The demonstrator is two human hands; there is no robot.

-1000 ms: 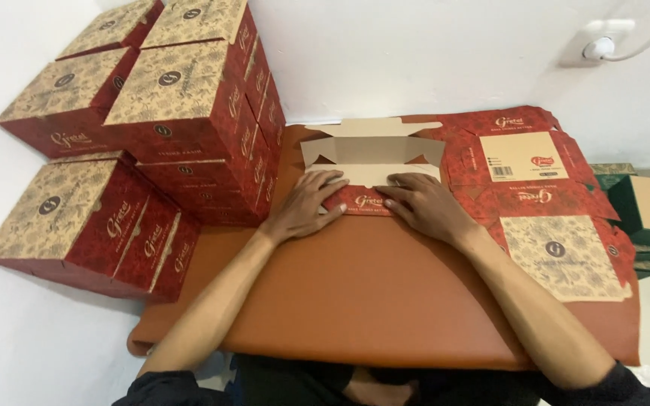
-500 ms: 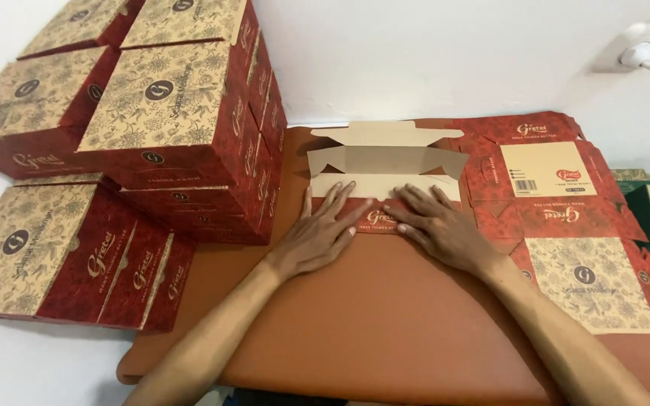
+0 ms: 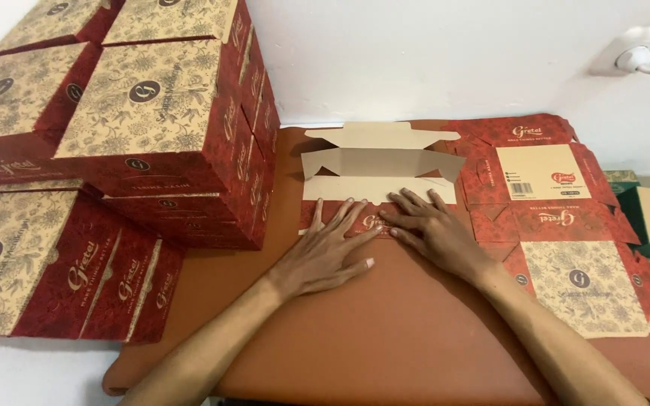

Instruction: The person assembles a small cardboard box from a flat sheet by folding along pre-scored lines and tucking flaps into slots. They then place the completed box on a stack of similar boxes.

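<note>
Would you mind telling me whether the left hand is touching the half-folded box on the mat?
Touching. In the head view the left hand lies flat with its fingers pressed on the red panel of the half-folded box.

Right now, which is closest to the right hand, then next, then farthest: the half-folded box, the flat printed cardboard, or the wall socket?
1. Half-folded box, under the right hand and its fingers.
2. Flat printed cardboard, just to the hand's right on the mat.
3. Wall socket, high on the far wall.

Both forearms are bare to the frame's edge, and the hands [image 3: 385, 244] wear no gloves, rings or watch.
</note>
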